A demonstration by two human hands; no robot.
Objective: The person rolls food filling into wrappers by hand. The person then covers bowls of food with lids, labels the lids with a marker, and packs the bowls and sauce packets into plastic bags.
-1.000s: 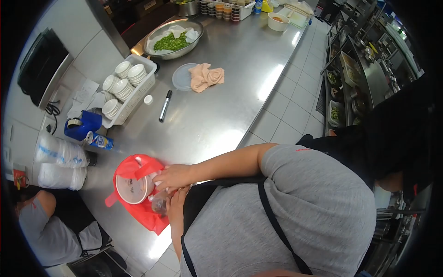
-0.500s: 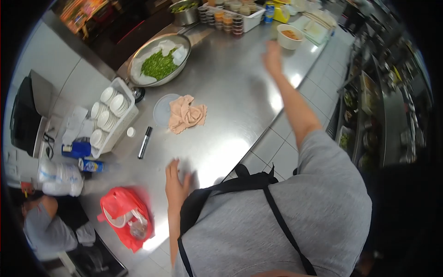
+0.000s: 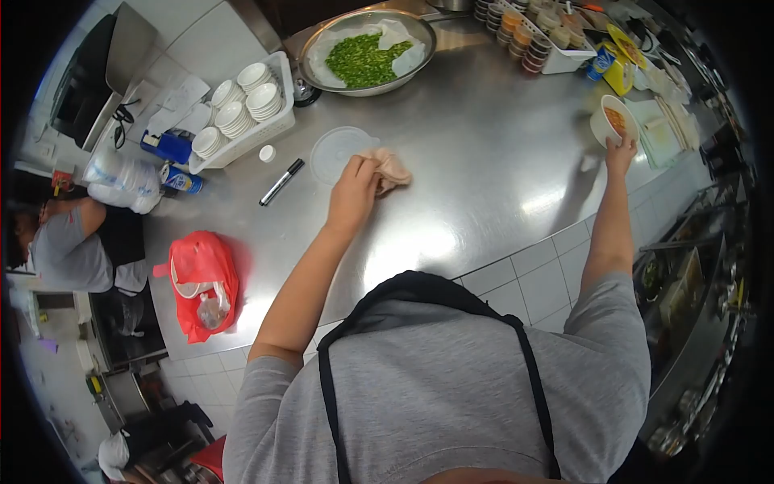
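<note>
My left hand (image 3: 353, 190) is closed on a peach cloth (image 3: 392, 172) in the middle of the steel counter, beside a round clear lid (image 3: 340, 153). At the right, my right hand (image 3: 622, 153) grips the near side of a white bowl (image 3: 603, 125) with orange-red food in it; the bowl is tilted. A black-and-white marker (image 3: 281, 182) and a small white cap (image 3: 267, 153) lie left of the lid. The red bag (image 3: 211, 270), holding a white container and a clear bag, stands at the counter's left end.
A large steel bowl (image 3: 434, 50) of chopped greens stands at the back, near a white basket (image 3: 284, 113) of stacked small dishes. Sauce cups in a tray (image 3: 568, 63) are at the back right. Another person (image 3: 72, 242) is at the left.
Both hands have left the red bag. My left hand has moved onto the cloth and gathered it. My right hand has reached the white bowl and taken hold of it. The view has shifted.
</note>
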